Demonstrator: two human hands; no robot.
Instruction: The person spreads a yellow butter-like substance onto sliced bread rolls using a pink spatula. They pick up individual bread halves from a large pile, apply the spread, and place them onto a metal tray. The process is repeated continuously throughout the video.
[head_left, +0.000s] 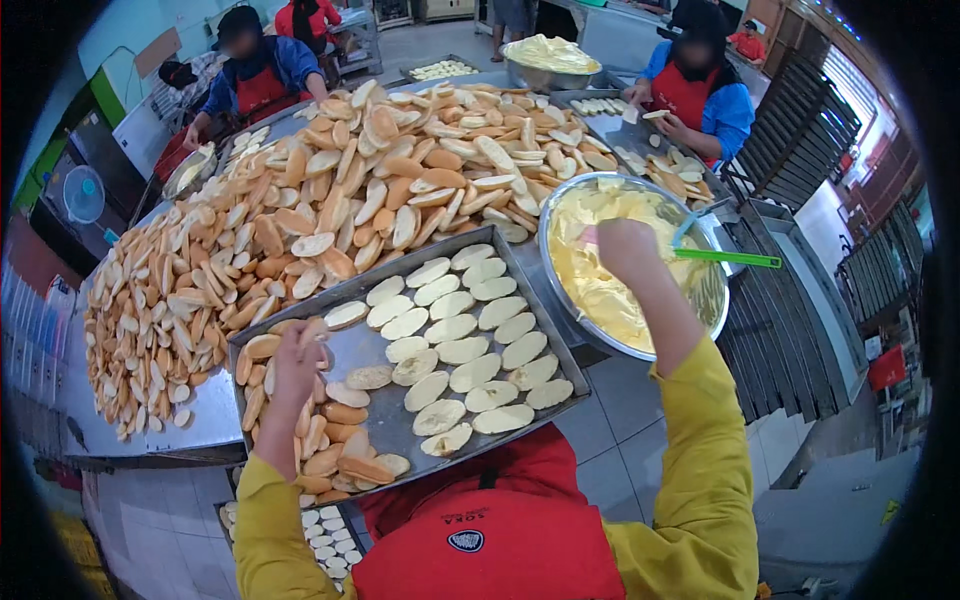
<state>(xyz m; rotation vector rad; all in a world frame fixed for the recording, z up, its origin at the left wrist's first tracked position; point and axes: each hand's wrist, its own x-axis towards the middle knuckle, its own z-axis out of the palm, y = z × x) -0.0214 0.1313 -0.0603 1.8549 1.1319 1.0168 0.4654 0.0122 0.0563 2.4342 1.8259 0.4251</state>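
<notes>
My left hand (295, 364) holds a halved oval bread piece (316, 330) over the left end of a metal baking tray (551, 330). Below it, unspread bread halves (341, 412) lie heaped in the tray. Rows of halves coated with pale cream (451, 328) fill the tray's right side, cream side up. My right hand (628, 247) reaches into a steel bowl (556, 289) of yellow cream (600, 300). It grips a pink scraper (589, 235), whose edge is partly hidden in the cream.
A green-handled spatula (727, 258) rests across the bowl's rim. A large pile of bread halves (405, 172) covers the table. Two co-workers (259, 67) (694, 90) stand across it. Dark stacked trays (772, 322) are at right; another filled tray (330, 536) lies low at left.
</notes>
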